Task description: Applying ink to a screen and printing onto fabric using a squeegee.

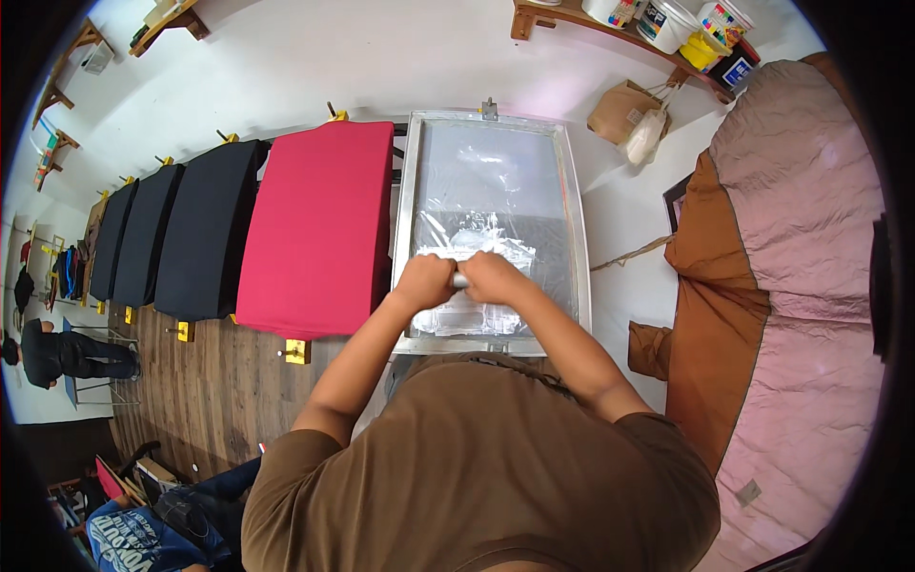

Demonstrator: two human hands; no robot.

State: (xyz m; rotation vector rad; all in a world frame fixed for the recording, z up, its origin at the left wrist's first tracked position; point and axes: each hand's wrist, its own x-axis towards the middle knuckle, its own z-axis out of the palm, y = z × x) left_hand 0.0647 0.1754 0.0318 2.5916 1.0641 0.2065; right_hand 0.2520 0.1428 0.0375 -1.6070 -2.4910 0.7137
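My left hand [427, 280] and my right hand [492, 278] are closed side by side on a squeegee [460, 280], and only a short grey piece of it shows between the fists. Under them lies a screen-printing frame [406, 219] with a metal rim and a grey mesh. Streaks of white ink [484, 234] cover the mesh around my hands, with thinner smears farther up. My hands hide most of the squeegee, including its lower edge.
Left of the frame, a red fabric-covered board [319, 229] and several black ones [212, 229] stand in a row. A shelf [591, 21] with buckets hangs at upper right, beside a pink and brown cover [801, 238]. One person [71, 353] stands far left; another [157, 534] is lower left.
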